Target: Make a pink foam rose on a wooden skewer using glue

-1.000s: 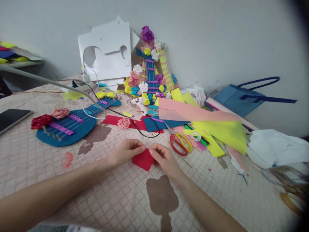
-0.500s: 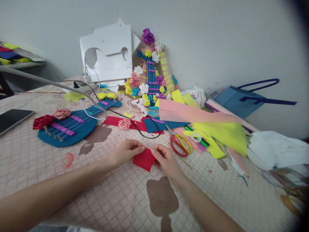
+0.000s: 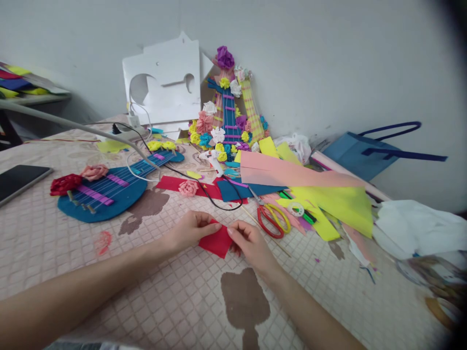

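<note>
Between my hands is a small red square of paper or felt (image 3: 215, 241), held just above the table. My left hand (image 3: 192, 229) pinches its upper left side between thumb and fingers. On its right edge my right hand (image 3: 248, 239) is closed, thumb on top and fingers partly hidden behind. Beyond my hands lie a red strip (image 3: 168, 183) and a pink rose (image 3: 188, 188). To the left rests a blue guitar shape (image 3: 124, 204) with strings, purple bars, a red rose (image 3: 65, 184) and another pink rose (image 3: 94, 172).
Scissors (image 3: 270, 221) with red and yellow handles lie right of my hands, by a thin stick (image 3: 279, 247). Behind stand a white glue gun (image 3: 213, 160) with a black cord and flower-covered guitars (image 3: 229, 112). Pink sheets (image 3: 292, 168), yellow sheets (image 3: 343, 206) and a phone (image 3: 22, 181) surround the area.
My fingers have shifted slightly along the red square, the left thumb a little further over it. The square has tilted a bit. The other things lie as before.
</note>
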`<act>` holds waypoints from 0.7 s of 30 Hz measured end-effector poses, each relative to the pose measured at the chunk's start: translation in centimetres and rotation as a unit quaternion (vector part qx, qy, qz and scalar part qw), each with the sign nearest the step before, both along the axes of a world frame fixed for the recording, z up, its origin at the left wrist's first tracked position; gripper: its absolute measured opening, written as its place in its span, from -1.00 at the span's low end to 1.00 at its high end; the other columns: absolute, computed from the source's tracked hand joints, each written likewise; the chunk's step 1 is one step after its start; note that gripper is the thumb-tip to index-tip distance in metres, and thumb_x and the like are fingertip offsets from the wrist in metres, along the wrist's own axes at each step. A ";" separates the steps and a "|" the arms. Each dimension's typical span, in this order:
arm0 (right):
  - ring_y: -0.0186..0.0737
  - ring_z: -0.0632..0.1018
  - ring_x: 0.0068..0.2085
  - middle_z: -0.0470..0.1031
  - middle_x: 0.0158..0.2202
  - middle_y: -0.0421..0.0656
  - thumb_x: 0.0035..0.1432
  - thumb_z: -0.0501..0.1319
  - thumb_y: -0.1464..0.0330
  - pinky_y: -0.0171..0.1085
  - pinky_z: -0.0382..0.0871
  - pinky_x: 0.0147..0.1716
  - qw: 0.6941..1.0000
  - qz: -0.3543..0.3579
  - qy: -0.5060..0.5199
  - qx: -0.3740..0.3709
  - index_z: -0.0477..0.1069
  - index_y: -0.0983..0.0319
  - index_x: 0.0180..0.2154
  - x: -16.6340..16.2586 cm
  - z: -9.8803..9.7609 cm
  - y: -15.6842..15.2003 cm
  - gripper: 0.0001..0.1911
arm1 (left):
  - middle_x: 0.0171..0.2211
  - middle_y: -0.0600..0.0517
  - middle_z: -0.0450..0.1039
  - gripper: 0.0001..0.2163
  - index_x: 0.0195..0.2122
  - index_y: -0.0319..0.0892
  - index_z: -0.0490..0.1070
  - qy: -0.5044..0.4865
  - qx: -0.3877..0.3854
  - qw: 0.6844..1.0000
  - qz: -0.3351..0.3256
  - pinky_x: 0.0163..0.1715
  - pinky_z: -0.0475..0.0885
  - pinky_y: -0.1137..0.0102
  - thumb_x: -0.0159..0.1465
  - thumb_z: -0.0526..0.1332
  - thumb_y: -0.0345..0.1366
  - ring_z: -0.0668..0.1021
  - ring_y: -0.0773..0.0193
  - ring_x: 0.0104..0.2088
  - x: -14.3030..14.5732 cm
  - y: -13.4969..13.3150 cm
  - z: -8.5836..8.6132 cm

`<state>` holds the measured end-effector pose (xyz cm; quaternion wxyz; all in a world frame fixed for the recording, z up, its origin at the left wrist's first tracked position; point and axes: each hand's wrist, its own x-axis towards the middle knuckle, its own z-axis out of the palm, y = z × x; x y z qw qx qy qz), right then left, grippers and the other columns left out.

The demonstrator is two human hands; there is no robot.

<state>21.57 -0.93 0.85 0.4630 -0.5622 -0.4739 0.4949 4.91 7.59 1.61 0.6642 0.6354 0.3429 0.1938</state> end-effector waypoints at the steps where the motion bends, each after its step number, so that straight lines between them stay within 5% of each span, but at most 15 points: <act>1: -0.44 0.30 -0.64 0.30 -0.65 -0.31 0.18 0.13 0.10 -0.42 0.15 -0.65 1.000 -0.003 0.000 0.003 0.30 0.23 -0.48 0.0 0.1 0.0 -0.65 | -0.63 0.11 0.35 -0.65 -0.53 -0.25 0.38 -0.004 -0.008 1.000 0.000 -0.64 0.10 0.53 0.05 0.30 -0.01 0.30 0.45 -0.63 0.0 0.0 0.0; 12: -0.45 0.26 -0.65 0.26 -0.66 -0.34 0.11 0.20 0.12 -0.43 0.10 -0.68 1.000 0.021 -0.010 -0.009 0.31 0.23 -0.45 -0.1 -0.1 0.0 -0.70 | -0.53 0.04 0.43 -0.64 -0.42 -0.28 0.43 0.005 0.041 0.998 -0.037 -0.57 0.23 0.51 0.08 0.29 -0.01 0.40 0.38 -0.53 -0.1 -0.1 -0.4; 21: -0.45 0.26 -0.62 0.22 -0.64 -0.34 0.10 0.21 0.17 -0.43 0.09 -0.65 0.999 0.032 -0.017 0.004 0.27 0.22 -0.49 0.1 0.1 0.0 -0.72 | -0.65 0.14 0.22 -0.58 -0.56 -0.23 0.33 0.003 0.038 0.999 -0.037 -0.63 0.05 0.50 0.14 0.19 0.08 0.21 0.44 -0.62 -0.1 -0.2 -0.1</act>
